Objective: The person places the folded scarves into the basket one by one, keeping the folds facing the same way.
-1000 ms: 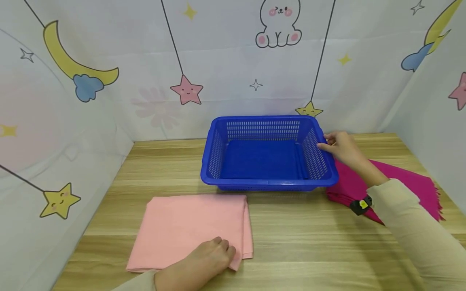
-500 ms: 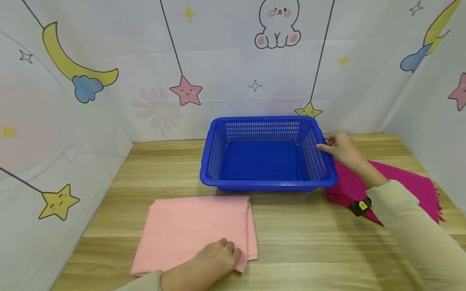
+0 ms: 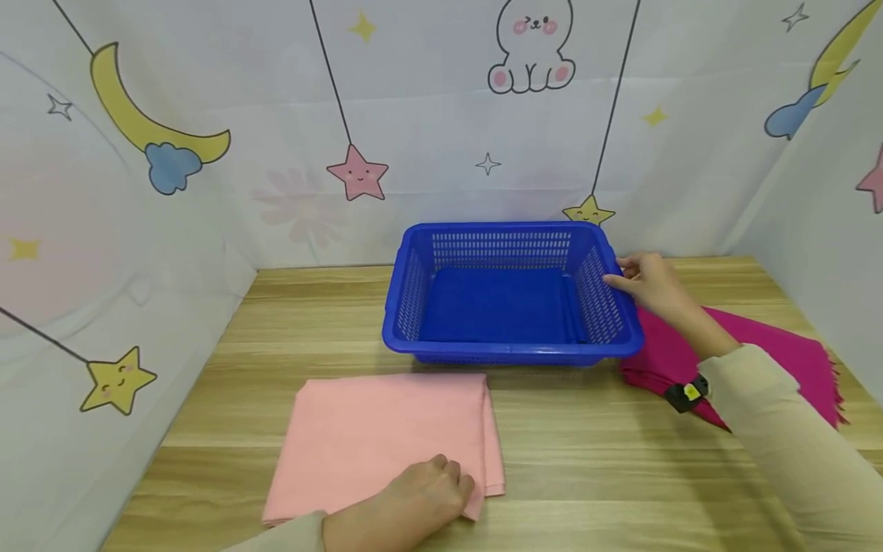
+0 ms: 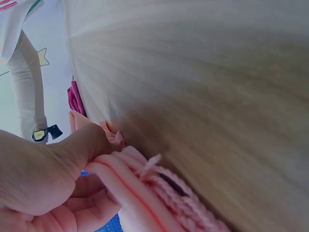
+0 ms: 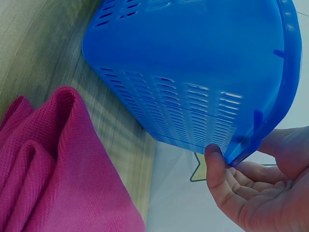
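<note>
My left hand [image 3: 431, 494] pinches the near right part of a folded pink cloth [image 3: 379, 429], which lies flat on the table. In the left wrist view, the cloth's layered edge [image 4: 130, 193] sits between thumb and curled fingers. A blue plastic basket [image 3: 510, 347] with slotted walls stands behind the pink cloth. On its floor is a smooth blue layer [image 3: 493, 307], apparently folded cloth. My right hand [image 3: 651, 284] grips the basket's right rim, thumb on top; the right wrist view shows fingertips under the rim [image 5: 289, 82].
A folded magenta cloth [image 3: 766, 345] with a fringed end lies on the right, partly beneath the right forearm. The wooden table [image 3: 566, 460] is bounded by a printed fabric backdrop [image 3: 428, 115] behind and at both sides.
The pink cloth has slid a little to the right along with my left hand. My right hand keeps its grip, and the basket stays in place.
</note>
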Action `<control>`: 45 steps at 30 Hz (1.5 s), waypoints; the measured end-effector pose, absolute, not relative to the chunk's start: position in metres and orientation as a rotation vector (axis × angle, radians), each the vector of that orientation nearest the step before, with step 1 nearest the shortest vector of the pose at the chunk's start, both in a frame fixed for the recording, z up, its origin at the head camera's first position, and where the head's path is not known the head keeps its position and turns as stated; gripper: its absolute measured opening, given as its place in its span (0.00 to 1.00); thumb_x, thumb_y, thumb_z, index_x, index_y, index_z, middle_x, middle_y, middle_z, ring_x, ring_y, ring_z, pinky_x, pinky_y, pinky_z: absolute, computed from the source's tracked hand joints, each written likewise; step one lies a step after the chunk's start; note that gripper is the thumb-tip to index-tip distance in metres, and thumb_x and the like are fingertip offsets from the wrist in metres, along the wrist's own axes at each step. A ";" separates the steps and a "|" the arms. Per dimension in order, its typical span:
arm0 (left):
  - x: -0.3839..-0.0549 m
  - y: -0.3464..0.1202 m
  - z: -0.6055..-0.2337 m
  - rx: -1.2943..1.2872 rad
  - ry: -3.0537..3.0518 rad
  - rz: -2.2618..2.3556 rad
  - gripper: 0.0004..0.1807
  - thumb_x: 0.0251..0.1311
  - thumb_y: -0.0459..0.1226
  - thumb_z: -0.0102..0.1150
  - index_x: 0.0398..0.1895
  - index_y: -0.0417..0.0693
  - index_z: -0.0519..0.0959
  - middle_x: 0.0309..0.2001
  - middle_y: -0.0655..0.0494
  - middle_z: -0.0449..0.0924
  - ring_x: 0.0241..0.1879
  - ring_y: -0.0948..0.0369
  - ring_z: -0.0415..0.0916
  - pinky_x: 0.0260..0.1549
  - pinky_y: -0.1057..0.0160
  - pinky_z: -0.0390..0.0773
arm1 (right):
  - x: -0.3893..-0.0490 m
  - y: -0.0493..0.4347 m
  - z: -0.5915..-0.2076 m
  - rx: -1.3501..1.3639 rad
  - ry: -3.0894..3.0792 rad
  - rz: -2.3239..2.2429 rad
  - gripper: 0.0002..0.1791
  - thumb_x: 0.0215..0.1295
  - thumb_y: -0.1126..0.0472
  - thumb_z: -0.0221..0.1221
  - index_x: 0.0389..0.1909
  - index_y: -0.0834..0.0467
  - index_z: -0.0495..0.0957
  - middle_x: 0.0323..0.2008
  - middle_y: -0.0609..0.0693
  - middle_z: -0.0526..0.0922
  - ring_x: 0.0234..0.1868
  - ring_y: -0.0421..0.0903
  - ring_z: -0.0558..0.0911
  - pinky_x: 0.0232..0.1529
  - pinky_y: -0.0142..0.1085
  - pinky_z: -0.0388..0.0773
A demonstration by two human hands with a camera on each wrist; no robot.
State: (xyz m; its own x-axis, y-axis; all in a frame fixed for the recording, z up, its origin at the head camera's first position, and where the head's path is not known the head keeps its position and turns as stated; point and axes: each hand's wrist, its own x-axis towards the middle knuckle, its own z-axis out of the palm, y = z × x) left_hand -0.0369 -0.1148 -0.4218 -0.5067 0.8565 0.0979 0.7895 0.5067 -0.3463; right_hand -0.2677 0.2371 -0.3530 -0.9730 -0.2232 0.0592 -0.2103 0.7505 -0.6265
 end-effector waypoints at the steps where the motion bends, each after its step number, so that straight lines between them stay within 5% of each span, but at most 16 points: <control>1: -0.037 -0.114 -0.422 -1.397 -2.492 0.381 0.11 0.44 0.31 0.71 0.25 0.51 0.76 0.20 0.61 0.70 0.20 0.66 0.65 0.17 0.73 0.65 | -0.268 0.238 -0.353 -0.366 2.920 -1.040 0.30 0.74 0.59 0.58 0.61 0.81 0.66 0.52 0.78 0.75 0.50 0.67 0.77 0.46 0.54 0.80; 9: -0.036 -0.107 -0.422 -1.410 -2.446 0.411 0.11 0.44 0.33 0.70 0.23 0.53 0.75 0.19 0.62 0.70 0.20 0.67 0.65 0.17 0.74 0.64 | -0.268 0.241 -0.354 -0.371 2.916 -1.038 0.30 0.74 0.58 0.57 0.61 0.82 0.66 0.50 0.77 0.76 0.47 0.66 0.78 0.39 0.43 0.82; 19: -0.035 -0.097 -0.420 -1.476 -2.559 0.389 0.09 0.53 0.37 0.72 0.27 0.53 0.77 0.21 0.61 0.72 0.20 0.69 0.63 0.17 0.77 0.64 | -0.266 0.242 -0.355 -0.388 2.927 -1.040 0.30 0.74 0.58 0.57 0.61 0.82 0.66 0.51 0.78 0.76 0.48 0.67 0.78 0.42 0.50 0.82; 29: -0.035 -0.091 -0.423 -1.470 -2.417 0.402 0.10 0.48 0.36 0.71 0.23 0.54 0.76 0.19 0.62 0.70 0.19 0.68 0.63 0.17 0.74 0.63 | -0.268 0.241 -0.353 -0.392 2.923 -1.034 0.30 0.74 0.58 0.57 0.60 0.82 0.66 0.51 0.78 0.76 0.48 0.67 0.78 0.43 0.51 0.82; 45: -0.034 -0.074 -0.424 -1.547 -2.391 0.413 0.07 0.50 0.37 0.68 0.24 0.56 0.77 0.19 0.64 0.70 0.20 0.69 0.66 0.20 0.74 0.66 | -0.268 0.240 -0.352 -0.390 2.899 -1.048 0.31 0.74 0.58 0.57 0.61 0.82 0.65 0.49 0.77 0.77 0.44 0.66 0.80 0.32 0.36 0.83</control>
